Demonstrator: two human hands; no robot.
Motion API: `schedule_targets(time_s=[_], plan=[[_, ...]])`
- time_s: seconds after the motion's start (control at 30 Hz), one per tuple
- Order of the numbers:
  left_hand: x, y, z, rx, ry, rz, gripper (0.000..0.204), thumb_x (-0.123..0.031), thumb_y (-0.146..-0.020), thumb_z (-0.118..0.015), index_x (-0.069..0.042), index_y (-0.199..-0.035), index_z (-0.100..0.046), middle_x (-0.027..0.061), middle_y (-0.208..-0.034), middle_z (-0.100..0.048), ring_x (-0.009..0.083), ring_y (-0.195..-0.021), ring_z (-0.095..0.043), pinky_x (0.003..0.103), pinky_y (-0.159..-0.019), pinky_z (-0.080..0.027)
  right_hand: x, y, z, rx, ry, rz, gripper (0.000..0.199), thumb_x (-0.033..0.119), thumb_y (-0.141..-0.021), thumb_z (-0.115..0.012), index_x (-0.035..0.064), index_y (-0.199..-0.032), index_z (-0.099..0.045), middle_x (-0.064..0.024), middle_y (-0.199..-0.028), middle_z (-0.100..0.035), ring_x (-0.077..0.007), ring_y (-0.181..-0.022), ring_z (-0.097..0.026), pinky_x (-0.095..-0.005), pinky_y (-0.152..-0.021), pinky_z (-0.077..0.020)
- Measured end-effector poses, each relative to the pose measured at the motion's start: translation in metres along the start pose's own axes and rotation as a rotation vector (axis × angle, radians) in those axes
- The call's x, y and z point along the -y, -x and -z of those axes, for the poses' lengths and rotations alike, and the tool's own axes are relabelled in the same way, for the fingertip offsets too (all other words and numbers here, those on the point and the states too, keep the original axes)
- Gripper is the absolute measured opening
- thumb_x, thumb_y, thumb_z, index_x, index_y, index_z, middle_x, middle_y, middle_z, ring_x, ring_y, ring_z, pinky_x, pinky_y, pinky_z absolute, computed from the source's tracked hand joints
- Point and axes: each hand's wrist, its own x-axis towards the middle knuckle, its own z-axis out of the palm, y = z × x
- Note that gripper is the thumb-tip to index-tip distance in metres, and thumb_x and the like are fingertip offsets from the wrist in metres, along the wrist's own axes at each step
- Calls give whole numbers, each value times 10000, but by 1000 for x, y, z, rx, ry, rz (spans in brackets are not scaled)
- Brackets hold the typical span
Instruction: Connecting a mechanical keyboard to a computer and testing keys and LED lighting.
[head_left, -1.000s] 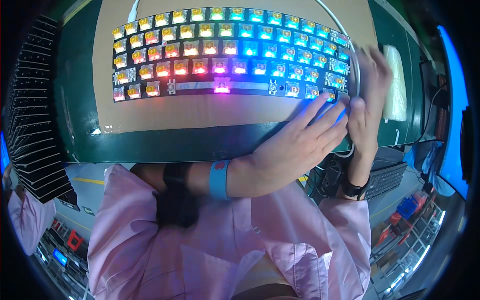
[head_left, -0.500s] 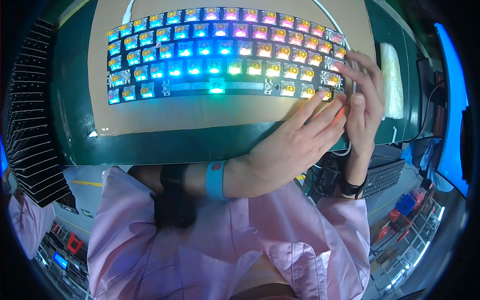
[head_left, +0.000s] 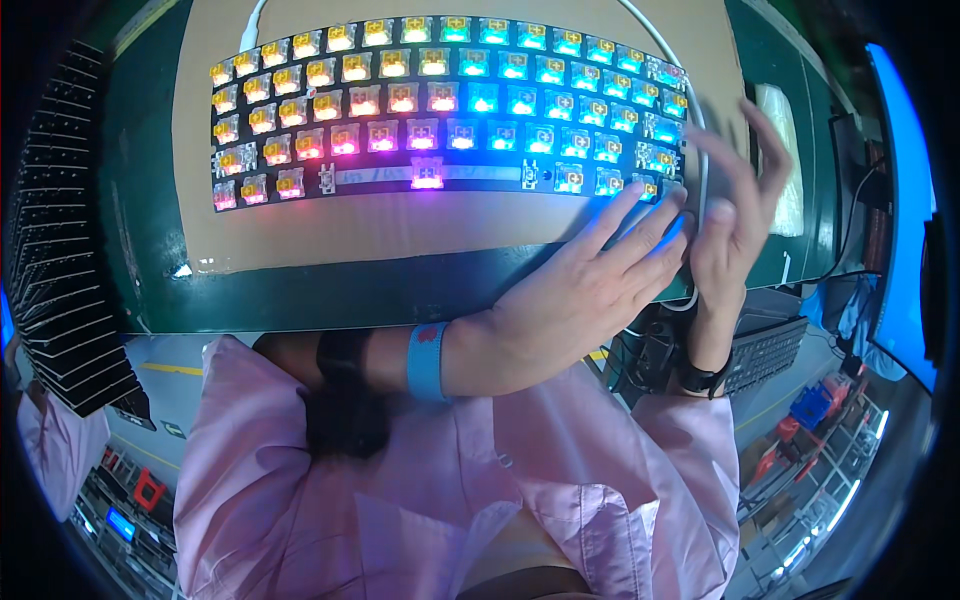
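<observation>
A keyboard [head_left: 440,110] without keycaps lies on a sheet of brown cardboard [head_left: 400,225], its bare switches lit yellow, pink, cyan and blue. My left hand [head_left: 590,290], with a blue wristband, reaches across to the keyboard's lower right corner. Its fingers are spread flat, with the tips on the last switches there. My right hand [head_left: 735,200], with a black watch, hovers just off the keyboard's right end; its fingers are apart and blurred, and it holds nothing. A white cable [head_left: 700,170] runs down the right end between the two hands.
The cardboard rests on a dark green table [head_left: 140,230]. A stack of black ribbed trays [head_left: 55,250] stands at the left. At the right lie a white pad [head_left: 785,150] and a blue lit screen edge [head_left: 895,200]. A black keyboard [head_left: 765,350] sits below the table edge.
My right hand has come off the keyboard's right end and opened its fingers. My left hand stays at the lower right corner. The switch colours have shifted along the rows.
</observation>
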Motion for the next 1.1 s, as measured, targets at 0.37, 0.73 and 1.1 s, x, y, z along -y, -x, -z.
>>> schedule_targets(time_s=[0.37,0.73,1.1], plan=[[-1,0,0,1,-33,21,438,-262,-791,-477,-120,-1201,-531,37,-1281,-447,242,-1304,-323,481,-1096,-186,0,1,2,-100,-1,-12,343,333,-851,-515,74,-1015,-668,-192,-1219,-429,-328,-1201,-395,-429,-994,-331],[0,-1,1,-12,-28,25,435,-260,-799,-477,-119,-1206,-532,39,-1289,-438,242,-1322,-301,481,-1098,-183,4,2,-1,-158,-50,-83,368,359,-877,-487,73,-1034,-657,-197,-1255,-382,-340,-1214,-377,-432,-988,-336],[-1,-1,0,18,7,8,427,-258,-793,-478,-116,-1191,-541,42,-1281,-448,244,-1302,-323,488,-1102,-172,1,3,0,-18,73,-44,409,421,-863,-511,84,-1057,-639,-198,-1246,-379,-340,-1215,-370,-438,-993,-319]])
